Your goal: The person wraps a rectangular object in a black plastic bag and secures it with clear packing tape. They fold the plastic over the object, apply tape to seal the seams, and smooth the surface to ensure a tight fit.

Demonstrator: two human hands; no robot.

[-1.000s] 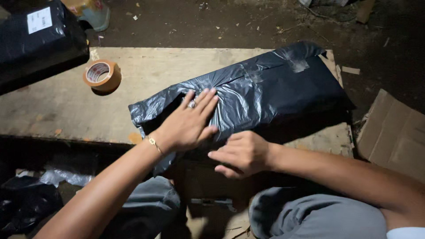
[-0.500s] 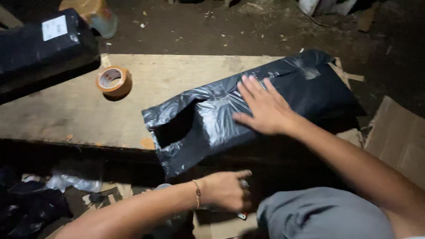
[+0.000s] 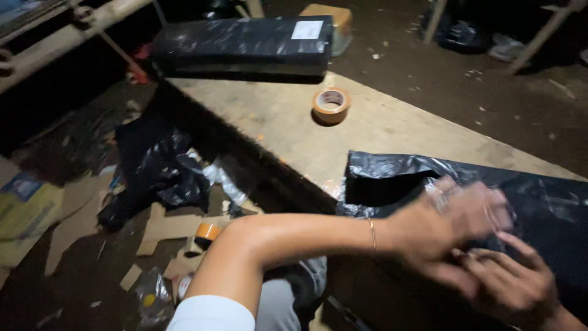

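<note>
A long package wrapped in crinkled black plastic [image 3: 392,175] lies on the near right of a wooden board [image 3: 288,125]. My left hand [image 3: 450,224] reaches across my body and sits over the package's near edge; it is blurred by motion, so its grip is unclear. A thin bracelet is on that wrist. Just below and to the right, my right hand [image 3: 517,285] rests on the plastic with its fingers spread, pointing towards the left hand. The two hands touch or nearly touch.
A roll of brown tape [image 3: 331,104] stands on the board. A second black-wrapped box with a white label [image 3: 245,40] lies at the far end. On the floor to the left are a black plastic bag [image 3: 165,178], cardboard scraps [image 3: 171,227] and another tape roll [image 3: 208,232].
The view has swung left and closer. My left hand came up from my lap back onto the package, and my right hand slid from the package's top to its near edge.
</note>
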